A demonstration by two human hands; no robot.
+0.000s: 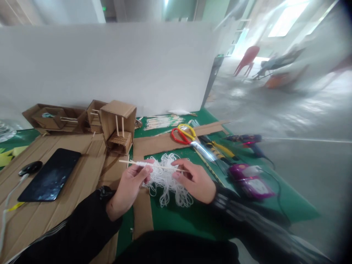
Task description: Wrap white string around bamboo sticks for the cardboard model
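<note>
Thin wooden sticks (167,168) lie nearly level between my hands, with white string (143,164) wound round their left part. My left hand (134,179) is closed on the wound part, thumb and fingers pinching it. My right hand (195,179) curls round the right end of the sticks, its thumb below and fingers above. A loose heap of white string (172,187) spreads on the green table under and between both hands.
Cardboard box models (118,110) stand behind left, near a black phone (51,175) on a cardboard sheet (88,157). Scissors (202,149), pliers (222,148), a purple packet (249,181) and a corded tool (255,146) lie right. Many sticks (162,121) lie before a white partition (110,66).
</note>
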